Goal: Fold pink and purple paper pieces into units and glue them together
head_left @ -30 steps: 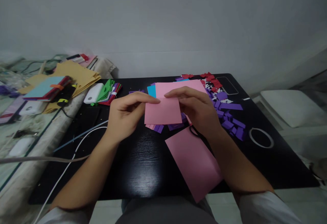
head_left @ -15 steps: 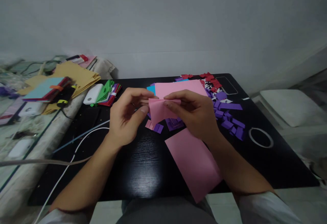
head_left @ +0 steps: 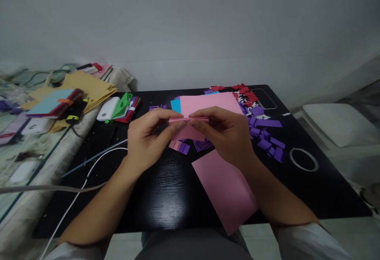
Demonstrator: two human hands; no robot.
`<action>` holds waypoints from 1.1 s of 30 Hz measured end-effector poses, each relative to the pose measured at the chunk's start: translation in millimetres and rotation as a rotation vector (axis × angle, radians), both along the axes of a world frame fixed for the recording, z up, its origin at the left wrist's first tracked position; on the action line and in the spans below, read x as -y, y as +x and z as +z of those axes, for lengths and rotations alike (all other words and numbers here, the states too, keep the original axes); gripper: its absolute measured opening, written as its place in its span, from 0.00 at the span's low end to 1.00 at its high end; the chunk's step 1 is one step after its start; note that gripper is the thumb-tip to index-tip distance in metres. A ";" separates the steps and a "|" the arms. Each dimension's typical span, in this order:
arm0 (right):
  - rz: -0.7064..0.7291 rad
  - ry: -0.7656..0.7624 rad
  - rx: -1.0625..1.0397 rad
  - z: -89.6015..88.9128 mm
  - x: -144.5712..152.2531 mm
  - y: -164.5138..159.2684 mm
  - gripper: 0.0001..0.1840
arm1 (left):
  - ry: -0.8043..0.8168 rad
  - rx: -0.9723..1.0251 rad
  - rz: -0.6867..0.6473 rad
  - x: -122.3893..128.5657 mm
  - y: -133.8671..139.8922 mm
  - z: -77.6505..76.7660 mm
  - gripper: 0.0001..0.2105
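Between both hands is a small piece of pink paper (head_left: pixel 190 134), its top edge folded over in a narrow strip. My left hand (head_left: pixel 150 135) pinches the left part of the fold between thumb and fingers. The right part is pinched the same way by my right hand (head_left: pixel 228 131). Behind the hands lies a large pink sheet (head_left: pixel 209 102) over a blue sheet (head_left: pixel 175 105). Another pink sheet (head_left: pixel 224 190) rests under my right forearm, reaching over the table's front edge. Small pink and purple folded pieces (head_left: pixel 179 147) lie just below the held paper.
Purple folded pieces (head_left: pixel 271 145) and red scraps (head_left: pixel 245 92) are scattered at the right of the black table (head_left: pixel 166 196). A round ring (head_left: pixel 303 160) lies nearer the right edge. Green and red bundles (head_left: pixel 126 109) sit at the back left; a white cable (head_left: pixel 89 175) runs along the left.
My left fingers have closed onto the paper's left part, and its top edge is now pressed into a fold. The paper looks shorter, and purple pieces behind my left hand have come into view.
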State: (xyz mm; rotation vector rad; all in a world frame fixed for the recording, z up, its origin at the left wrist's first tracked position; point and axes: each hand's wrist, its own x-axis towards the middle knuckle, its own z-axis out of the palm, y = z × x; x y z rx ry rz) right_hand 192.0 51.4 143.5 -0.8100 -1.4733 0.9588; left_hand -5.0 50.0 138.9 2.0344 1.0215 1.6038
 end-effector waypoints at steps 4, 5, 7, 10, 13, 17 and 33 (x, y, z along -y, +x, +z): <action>-0.016 0.022 0.025 0.9 0.9 -0.1 0.05 | -0.032 0.030 -0.022 0.9 1.5 1.1 0.06; -0.021 0.027 0.032 1.1 1.2 -0.2 0.05 | -0.037 0.037 -0.024 1.1 1.7 1.2 0.06; -0.031 0.036 0.041 1.1 1.5 -0.4 0.05 | -0.047 0.044 -0.026 1.3 1.9 1.3 0.06; -0.032 0.047 0.044 0.0 1.4 -0.4 0.04 | -0.062 0.048 -0.030 1.2 1.6 1.1 0.06; -0.034 0.064 0.059 -1.7 0.8 -0.1 0.04 | -0.070 0.041 -0.032 0.8 0.8 1.0 0.05; -0.030 0.101 0.088 -2.2 1.0 0.1 0.03 | -0.072 0.020 -0.039 0.3 -0.5 1.6 0.04; 0.035 0.061 0.002 -2.2 -2.3 -0.5 0.03 | -0.085 0.019 -0.067 -0.6 0.2 3.9 0.04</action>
